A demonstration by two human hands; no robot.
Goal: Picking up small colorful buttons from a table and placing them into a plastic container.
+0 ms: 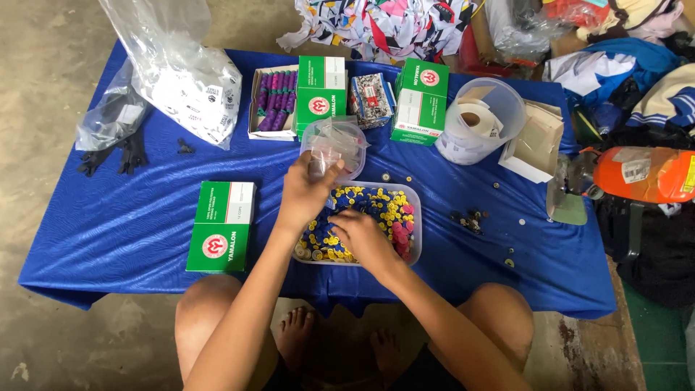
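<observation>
Under my right hand (362, 237) a shallow clear tray (415, 194) of buttons (387, 206) is sitting on the blue cloth (130, 217), and I am pressing my fingers down into the heap, curled loosely among the yellow, blue and pink ones; whether I am pinching any single button I cannot tell, since my knuckles are hiding the tips. My left hand (305, 192) is hovering just above the far left corner of the tray, closed around a small clear plastic bag (334, 143) that is standing open-mouthed just beyond my fingers. Doing this well, I judge, is a matter of keeping the bag's mouth right over the tray so that anything slipping falls back into the heap, and of raking with the fingertips, not the whole palm, so that the colours are staying apart. To the left of my left arm a green and white box (221, 226) is lying flat near the cloth's edge. Beyond the bag more green boxes (321, 90) are standing, with an open box of purple pieces (274, 100) beside them. Further right of my right hand a round clear tub (483, 119) is holding a roll of white tape, and a few loose dark buttons (470, 219) are lying scattered on the cloth, well apart from the tray.
</observation>
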